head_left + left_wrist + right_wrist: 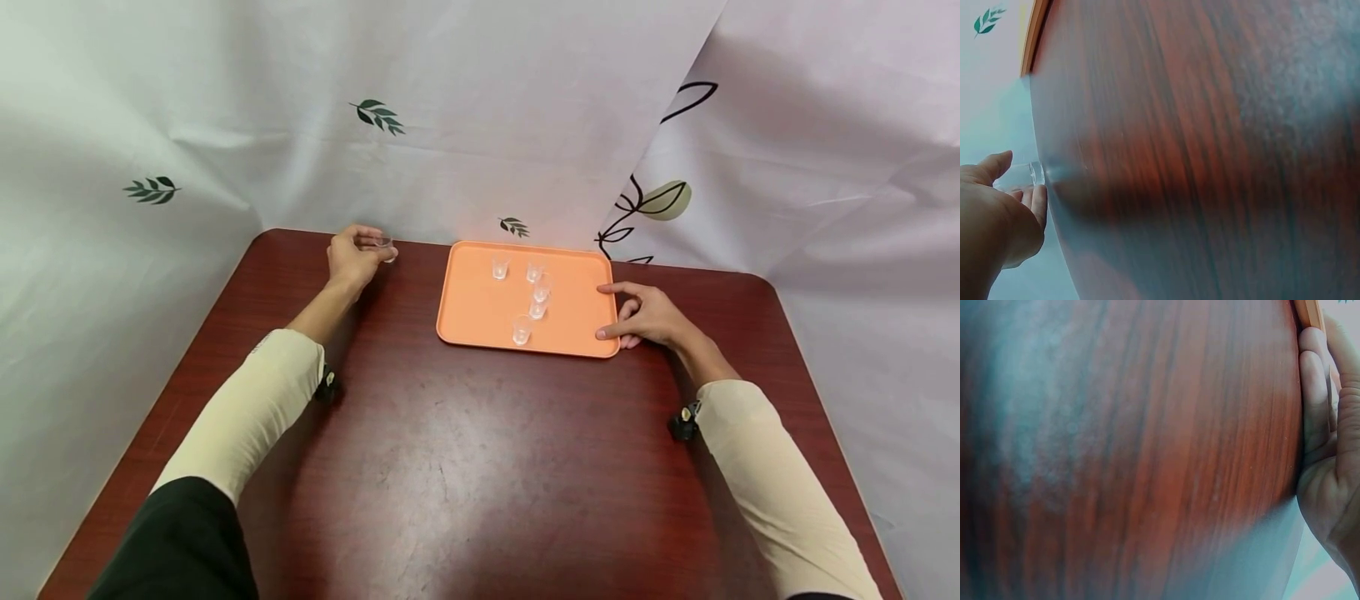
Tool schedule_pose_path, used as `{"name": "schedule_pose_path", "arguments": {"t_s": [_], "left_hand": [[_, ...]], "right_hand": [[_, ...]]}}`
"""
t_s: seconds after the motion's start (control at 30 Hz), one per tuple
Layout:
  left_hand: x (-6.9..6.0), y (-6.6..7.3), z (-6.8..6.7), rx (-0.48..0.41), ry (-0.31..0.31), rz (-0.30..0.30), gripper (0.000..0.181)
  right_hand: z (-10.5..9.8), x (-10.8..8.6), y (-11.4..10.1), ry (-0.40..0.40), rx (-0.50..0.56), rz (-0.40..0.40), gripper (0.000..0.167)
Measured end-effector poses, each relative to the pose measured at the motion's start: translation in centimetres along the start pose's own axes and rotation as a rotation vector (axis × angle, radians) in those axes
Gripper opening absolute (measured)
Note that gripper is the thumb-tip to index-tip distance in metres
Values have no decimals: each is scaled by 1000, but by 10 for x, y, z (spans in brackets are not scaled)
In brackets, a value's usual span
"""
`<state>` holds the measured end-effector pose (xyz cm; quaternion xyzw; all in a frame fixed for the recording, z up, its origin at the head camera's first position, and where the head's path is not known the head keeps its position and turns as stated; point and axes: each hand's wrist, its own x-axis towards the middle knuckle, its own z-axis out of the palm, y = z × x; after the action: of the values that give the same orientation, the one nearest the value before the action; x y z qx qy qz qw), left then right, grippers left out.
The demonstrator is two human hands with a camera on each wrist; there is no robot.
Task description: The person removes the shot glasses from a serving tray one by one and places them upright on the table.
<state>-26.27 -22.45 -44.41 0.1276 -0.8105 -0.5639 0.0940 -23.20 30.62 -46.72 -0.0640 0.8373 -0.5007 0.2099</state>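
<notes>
At the table's back left, the left hand (356,257) pinches a small clear cup (389,250) between thumb and fingers. In the left wrist view the same cup (1036,174) sits between the thumb and fingers of the left hand (1007,219), close to the table surface. An orange tray (480,321) lies at the back of the table with several clear cups on it, one of them a cup (522,331) near its front edge. The right hand (651,317) grips the tray's right edge, thumb and index finger over the rim. The right wrist view shows the right hand (1335,450) beside the tray's edge (1310,312).
The dark red wooden table (480,467) reaches back to a pale hanging cloth (480,108) with leaf prints. More cloth hangs along the left and right sides. A gap of table separates the left hand from the tray.
</notes>
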Motion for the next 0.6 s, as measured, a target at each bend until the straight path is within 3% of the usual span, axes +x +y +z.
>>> {"name": "schedule_pose_path", "arguments": {"t_s": [0.27,0.6], "left_hand": [[8,-8,-14,17,57,-38,34],[17,-18,-38,-80,131,-82,33]], "right_hand": [[0,-1,-2,-7,9,2,94],[0,-1,-1,-3,7,-1,93]]}}
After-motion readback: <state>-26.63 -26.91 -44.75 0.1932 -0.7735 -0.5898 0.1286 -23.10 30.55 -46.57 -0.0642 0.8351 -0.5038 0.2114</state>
